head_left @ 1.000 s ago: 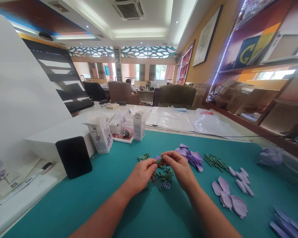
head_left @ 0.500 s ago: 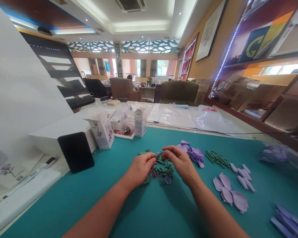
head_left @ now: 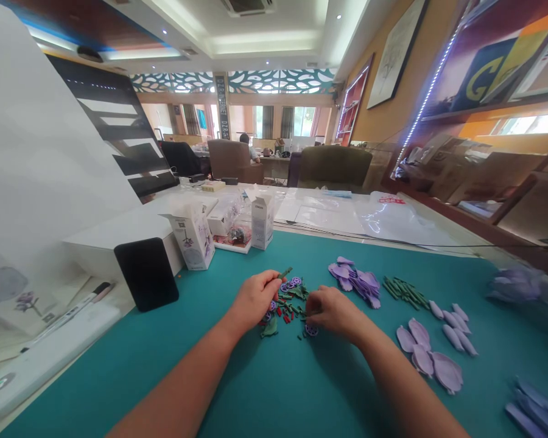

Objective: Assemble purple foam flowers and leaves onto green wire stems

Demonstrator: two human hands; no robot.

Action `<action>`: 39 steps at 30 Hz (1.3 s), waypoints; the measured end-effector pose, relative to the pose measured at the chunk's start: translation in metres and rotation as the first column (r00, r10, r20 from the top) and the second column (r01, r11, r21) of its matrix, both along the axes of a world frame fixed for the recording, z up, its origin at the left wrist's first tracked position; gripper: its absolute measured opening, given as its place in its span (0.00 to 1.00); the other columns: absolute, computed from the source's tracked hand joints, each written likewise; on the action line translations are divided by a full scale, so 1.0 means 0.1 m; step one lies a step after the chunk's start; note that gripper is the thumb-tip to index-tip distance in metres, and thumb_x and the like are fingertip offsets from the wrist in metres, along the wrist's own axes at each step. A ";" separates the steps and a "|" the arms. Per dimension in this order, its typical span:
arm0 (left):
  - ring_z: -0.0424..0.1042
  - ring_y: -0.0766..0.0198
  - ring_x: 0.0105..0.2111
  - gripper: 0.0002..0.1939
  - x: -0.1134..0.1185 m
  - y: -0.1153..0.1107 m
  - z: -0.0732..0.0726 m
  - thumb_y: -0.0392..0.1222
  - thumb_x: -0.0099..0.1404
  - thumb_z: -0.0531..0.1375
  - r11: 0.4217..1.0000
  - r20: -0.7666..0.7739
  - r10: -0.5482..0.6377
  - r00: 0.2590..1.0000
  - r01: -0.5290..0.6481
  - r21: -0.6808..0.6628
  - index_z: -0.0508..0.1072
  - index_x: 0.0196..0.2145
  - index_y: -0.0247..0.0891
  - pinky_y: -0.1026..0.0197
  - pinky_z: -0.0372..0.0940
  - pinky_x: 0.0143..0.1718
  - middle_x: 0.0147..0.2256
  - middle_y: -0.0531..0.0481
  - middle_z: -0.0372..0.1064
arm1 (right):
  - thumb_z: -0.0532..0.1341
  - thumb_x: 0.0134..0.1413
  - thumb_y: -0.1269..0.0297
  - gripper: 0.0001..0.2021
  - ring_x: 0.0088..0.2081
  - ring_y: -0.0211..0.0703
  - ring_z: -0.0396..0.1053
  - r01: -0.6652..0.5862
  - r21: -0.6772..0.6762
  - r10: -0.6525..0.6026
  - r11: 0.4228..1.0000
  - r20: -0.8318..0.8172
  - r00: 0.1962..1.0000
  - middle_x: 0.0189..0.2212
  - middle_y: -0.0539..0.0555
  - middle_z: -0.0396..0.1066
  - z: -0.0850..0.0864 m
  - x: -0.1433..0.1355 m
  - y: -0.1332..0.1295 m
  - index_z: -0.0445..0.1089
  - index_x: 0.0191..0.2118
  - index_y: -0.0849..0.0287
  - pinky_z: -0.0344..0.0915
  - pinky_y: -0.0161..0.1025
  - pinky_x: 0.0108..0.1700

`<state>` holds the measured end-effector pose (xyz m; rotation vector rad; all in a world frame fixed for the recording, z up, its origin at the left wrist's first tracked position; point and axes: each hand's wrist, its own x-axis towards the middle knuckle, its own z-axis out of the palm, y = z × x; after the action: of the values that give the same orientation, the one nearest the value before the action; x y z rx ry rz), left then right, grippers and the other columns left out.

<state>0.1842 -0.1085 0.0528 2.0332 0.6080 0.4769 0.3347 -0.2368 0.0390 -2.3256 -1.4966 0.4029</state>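
My left hand (head_left: 256,301) is closed, pinching a thin green stem piece (head_left: 286,272) that sticks out past the fingertips. My right hand (head_left: 333,310) reaches down at the right side of a pile of small parts, fingers curled together; what they grip, if anything, is hidden. Between the hands lie green leaf-like pieces (head_left: 298,292), small red pieces (head_left: 287,317) and purple spoked rings (head_left: 293,283). Another purple ring (head_left: 311,330) sits just below my right fingers. A green leaf piece (head_left: 269,328) rests under my left hand.
To the right lie purple petals (head_left: 363,286), green sticks (head_left: 406,292), pale purple pods (head_left: 452,331) and cupped petals (head_left: 445,371). A black tablet-like panel (head_left: 146,274) and printed boxes (head_left: 194,240) stand at the left. Someone (head_left: 246,146) sits far back.
My right hand has moved away from my left fingertips, down and right to the pile. My left hand keeps the green stem piece. The view has shifted slightly.
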 end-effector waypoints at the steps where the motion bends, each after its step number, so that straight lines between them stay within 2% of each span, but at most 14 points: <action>1: 0.61 0.67 0.19 0.16 0.00 -0.01 0.00 0.45 0.62 0.48 1.000 -0.004 0.000 1.000 0.000 0.005 0.72 0.37 0.37 0.65 0.57 0.22 0.22 0.55 0.62 | 0.65 0.36 0.70 0.07 0.34 0.43 0.64 -0.007 -0.030 0.008 1.000 0.027 1.000 0.30 0.53 0.70 -0.02 0.00 0.01 0.74 0.28 0.57 0.52 0.34 0.30; 6: 0.61 0.67 0.20 0.16 0.00 -0.02 0.00 0.46 0.63 0.48 0.999 -0.006 -0.011 1.000 0.012 0.044 0.72 0.36 0.37 0.65 0.56 0.23 0.21 0.55 0.62 | 0.61 0.39 0.73 0.08 0.33 0.43 0.64 -0.022 -0.119 0.036 0.993 0.116 0.993 0.28 0.52 0.72 -0.10 0.06 0.02 0.74 0.28 0.56 0.48 0.34 0.28; 12: 0.61 0.67 0.20 0.16 0.00 -0.03 -0.01 0.47 0.64 0.48 0.998 -0.017 -0.028 0.999 0.029 0.049 0.71 0.36 0.36 0.65 0.56 0.23 0.22 0.54 0.64 | 0.58 0.45 0.75 0.10 0.36 0.44 0.65 0.015 -0.116 0.011 0.993 0.220 0.975 0.33 0.54 0.73 -0.07 0.06 -0.01 0.75 0.31 0.55 0.49 0.35 0.31; 16: 0.60 0.67 0.20 0.16 0.01 -0.04 -0.01 0.47 0.63 0.48 0.997 -0.019 -0.031 0.999 0.032 0.064 0.71 0.35 0.37 0.65 0.56 0.23 0.21 0.55 0.63 | 0.56 0.50 0.74 0.11 0.36 0.44 0.65 0.018 -0.091 0.008 0.996 0.276 0.961 0.33 0.55 0.71 -0.01 -0.02 0.01 0.75 0.32 0.56 0.50 0.36 0.32; 19: 0.60 0.67 0.20 0.15 0.01 -0.07 0.00 0.46 0.63 0.48 0.996 -0.018 -0.027 0.999 0.028 0.085 0.71 0.33 0.37 0.65 0.56 0.23 0.20 0.55 0.63 | 0.57 0.50 0.73 0.09 0.36 0.45 0.65 0.016 -0.100 0.016 0.995 0.310 0.951 0.32 0.55 0.71 0.01 -0.12 0.04 0.75 0.28 0.57 0.50 0.36 0.32; 23: 0.61 0.67 0.20 0.15 0.01 -0.09 0.00 0.46 0.63 0.48 0.995 -0.014 -0.032 0.999 0.033 0.099 0.71 0.33 0.37 0.65 0.56 0.24 0.20 0.55 0.63 | 0.58 0.47 0.74 0.08 0.38 0.48 0.66 0.033 -0.117 0.013 0.993 0.371 0.929 0.33 0.58 0.72 -0.03 -0.25 0.08 0.75 0.27 0.59 0.50 0.38 0.31; 26: 0.61 0.67 0.20 0.14 0.01 -0.10 0.00 0.46 0.63 0.48 0.994 -0.017 -0.038 0.999 0.040 0.104 0.70 0.33 0.37 0.64 0.56 0.25 0.20 0.55 0.63 | 0.56 0.49 0.75 0.10 0.39 0.50 0.66 0.040 -0.114 0.011 0.993 0.412 0.911 0.34 0.60 0.72 -0.08 -0.29 0.12 0.75 0.30 0.60 0.51 0.39 0.32; 29: 0.61 0.67 0.20 0.14 0.02 -0.11 0.00 0.45 0.62 0.48 0.993 -0.021 -0.039 0.999 0.041 0.107 0.70 0.33 0.37 0.64 0.56 0.25 0.20 0.55 0.63 | 0.53 0.52 0.76 0.13 0.39 0.50 0.67 0.040 -0.112 0.012 0.993 0.433 0.901 0.34 0.61 0.72 -0.11 -0.29 0.13 0.75 0.31 0.61 0.52 0.39 0.32; 39: 0.61 0.66 0.20 0.16 0.01 -0.13 0.00 0.46 0.63 0.48 0.994 -0.039 -0.048 0.998 0.052 0.092 0.72 0.37 0.37 0.64 0.57 0.24 0.20 0.54 0.66 | 0.53 0.52 0.75 0.12 0.38 0.51 0.67 0.009 -0.079 0.025 0.997 0.414 0.910 0.33 0.61 0.73 -0.15 -0.25 0.14 0.75 0.29 0.61 0.52 0.40 0.32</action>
<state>0.1854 -0.1216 0.0523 2.1448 0.5649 0.4466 0.3094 -0.2231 0.0241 -2.5848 -1.7006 -0.0428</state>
